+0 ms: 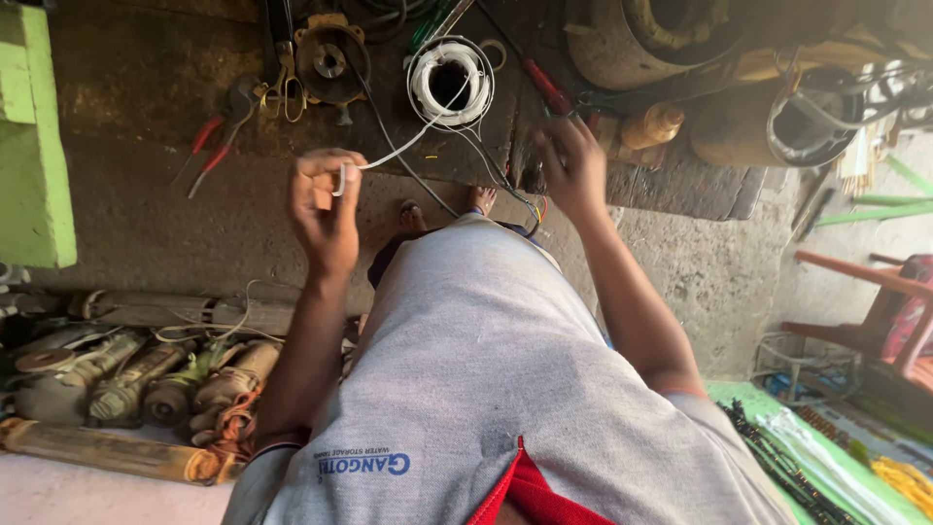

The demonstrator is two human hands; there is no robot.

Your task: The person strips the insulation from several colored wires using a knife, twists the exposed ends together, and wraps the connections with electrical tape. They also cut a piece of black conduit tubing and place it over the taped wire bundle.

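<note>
Head view shows your left hand [328, 209] pinching the end of the white cord [398, 154], which runs up and rightward to its coil [449, 83], while your right hand [573, 167], nearer the coil, seems closed on thin wires [505, 180].

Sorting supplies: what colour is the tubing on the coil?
White, seen in the head view: the coil, its end in the left hand.

I stand over a rough grey concrete floor [709, 262], stained and dusty. A dark, worn bench [146, 107] spreads ahead of me, cluttered with tools. A bright green block [34, 146] sits at one side. Old motor parts [136, 384] lie in a row beside me. A red wooden chair [875, 301] stands in daylight.
</note>
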